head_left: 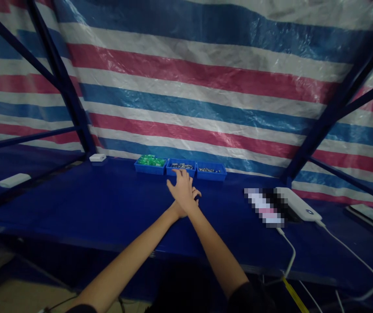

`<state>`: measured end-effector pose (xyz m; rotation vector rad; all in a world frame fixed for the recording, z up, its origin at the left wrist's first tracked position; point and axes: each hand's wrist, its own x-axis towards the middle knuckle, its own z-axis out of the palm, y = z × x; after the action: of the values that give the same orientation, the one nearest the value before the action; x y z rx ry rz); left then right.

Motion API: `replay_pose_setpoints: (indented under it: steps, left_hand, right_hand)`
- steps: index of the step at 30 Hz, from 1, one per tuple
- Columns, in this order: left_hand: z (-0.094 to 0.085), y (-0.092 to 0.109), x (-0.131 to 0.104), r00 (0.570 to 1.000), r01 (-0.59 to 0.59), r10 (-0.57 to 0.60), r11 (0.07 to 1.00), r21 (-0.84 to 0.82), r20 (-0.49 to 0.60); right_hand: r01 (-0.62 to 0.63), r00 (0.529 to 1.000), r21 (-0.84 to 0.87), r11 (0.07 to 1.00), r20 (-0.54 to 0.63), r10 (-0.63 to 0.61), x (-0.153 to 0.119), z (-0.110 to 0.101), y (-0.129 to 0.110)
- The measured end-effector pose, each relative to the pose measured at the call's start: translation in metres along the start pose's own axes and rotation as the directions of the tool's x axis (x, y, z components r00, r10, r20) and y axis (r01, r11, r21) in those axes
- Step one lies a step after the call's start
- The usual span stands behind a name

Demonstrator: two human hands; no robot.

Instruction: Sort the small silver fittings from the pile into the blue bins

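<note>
My right hand (182, 188) crosses over my left hand (180, 209) in front of the middle bin. Its fingers are apart, the thumb out to the left, and no object shows in it. The left hand lies beneath the right wrist, largely covered. Some of its fingers poke out to the right, slightly bent and apart. Just beyond the hands stand three blue bins in a row. The left bin (150, 170) contains green pieces, the middle bin (170, 172) small metal parts, and the right bin (211, 176) more small metal parts.
On the right of the blue table (101, 208) lie a blurred-out phone (264, 208) and a white power bank (299, 204) with white cables. White boxes (98, 158) sit at the left. Blue frame posts and a striped tarp (206, 100) close off the back.
</note>
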<state>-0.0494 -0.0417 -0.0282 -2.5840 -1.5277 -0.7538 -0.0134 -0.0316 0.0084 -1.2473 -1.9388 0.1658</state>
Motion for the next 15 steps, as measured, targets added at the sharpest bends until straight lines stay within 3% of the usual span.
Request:
replay_pose_setpoints:
  steps: [4, 8, 11, 15]
  left_hand:
    - [-0.009, 0.004, -0.001, 0.998, 0.022, -0.015, 0.992, -0.120, 0.062]
    - [-0.011, 0.009, 0.000, 0.991, 0.136, -0.135, 0.990, -0.042, 0.027]
    - [-0.009, 0.010, 0.002, 0.990, 0.140, -0.140, 0.990, 0.009, -0.025]
    - [-0.010, 0.011, 0.001, 0.982, 0.167, -0.161, 0.985, 0.053, -0.096]
  right_hand:
    - [-0.124, 0.983, 0.006, 0.992, -0.137, 0.123, 0.023, -0.017, 0.028]
    - [-0.250, 0.940, -0.077, 0.965, -0.257, 0.223, 0.026, -0.015, 0.070]
    - [-0.242, 0.944, -0.145, 0.959, -0.265, 0.198, 0.022, -0.009, 0.092]
    - [-0.228, 0.948, -0.249, 0.941, -0.279, 0.155, 0.019, -0.009, 0.094]
